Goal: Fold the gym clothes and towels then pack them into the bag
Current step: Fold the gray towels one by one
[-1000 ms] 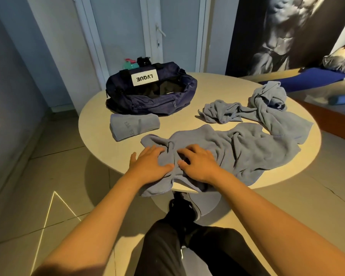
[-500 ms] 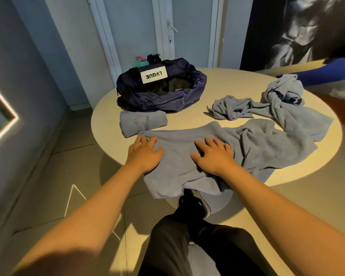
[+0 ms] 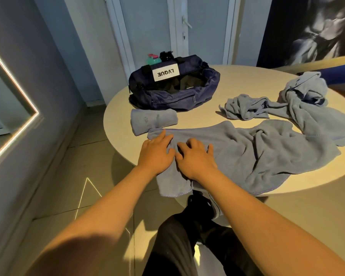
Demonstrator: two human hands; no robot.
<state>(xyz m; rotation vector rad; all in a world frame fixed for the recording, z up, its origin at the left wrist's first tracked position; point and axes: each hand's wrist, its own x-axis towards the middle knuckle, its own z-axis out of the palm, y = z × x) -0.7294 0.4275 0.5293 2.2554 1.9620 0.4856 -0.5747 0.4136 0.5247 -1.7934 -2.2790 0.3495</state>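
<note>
Item: towel [image 3: 267, 152], in front of the bag [image 3: 173, 86]; your left hand [image 3: 156, 154] and right hand [image 3: 195, 159] press it flat-fingered, gripping nothing, apparently smoothing creases for folding.

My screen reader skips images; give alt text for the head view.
A person's left hand and right hand rest side by side on a blue towel spread on a round table. Behind it lie a folded towel, an open navy bag, and crumpled blue clothes at right.
</note>
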